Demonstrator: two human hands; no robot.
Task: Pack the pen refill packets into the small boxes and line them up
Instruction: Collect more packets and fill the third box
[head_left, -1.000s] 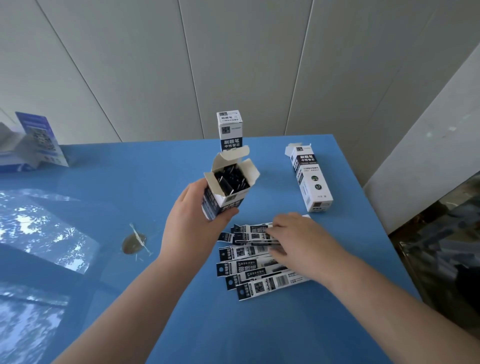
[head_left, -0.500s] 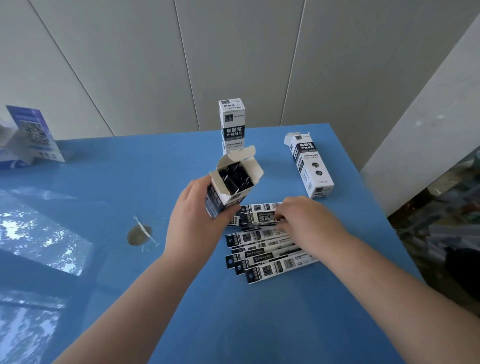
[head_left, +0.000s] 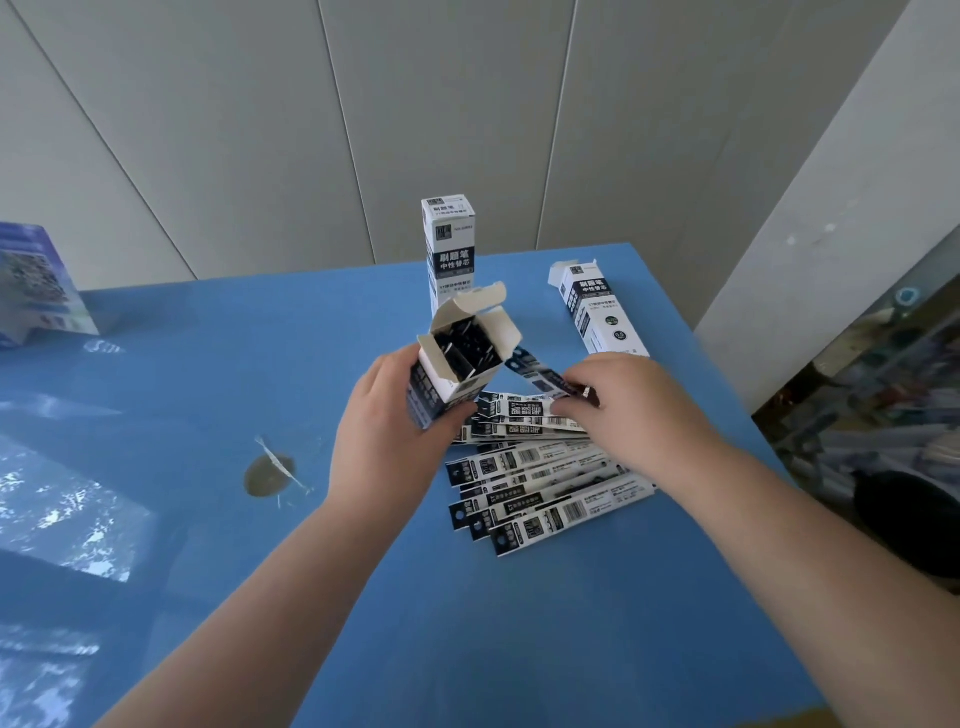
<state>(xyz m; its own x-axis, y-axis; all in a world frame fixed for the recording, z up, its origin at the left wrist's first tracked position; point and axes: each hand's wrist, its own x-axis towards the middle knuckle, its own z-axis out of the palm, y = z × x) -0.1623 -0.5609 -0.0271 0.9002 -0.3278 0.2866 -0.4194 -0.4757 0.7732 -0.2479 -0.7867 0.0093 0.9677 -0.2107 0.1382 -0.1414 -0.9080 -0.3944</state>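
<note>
The left hand (head_left: 387, 431) is gripping an open small box (head_left: 457, 364) above the middle of the blue table (head_left: 208, 415), while the right hand (head_left: 631, 410) is pinching one refill packet (head_left: 540, 376) over the packet pile (head_left: 535, 478) lying near the right edge.

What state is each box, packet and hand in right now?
Held box: flaps open, tilted, packets inside.
Standing box: upright, closed.
Lying box: on its side, end flap open.
Lifted packet: pinched, one end raised toward the held box.
Packet pile: loose, fanned on the table.
Left hand: grips the held box.
Right hand: pinches the lifted packet.
</note>
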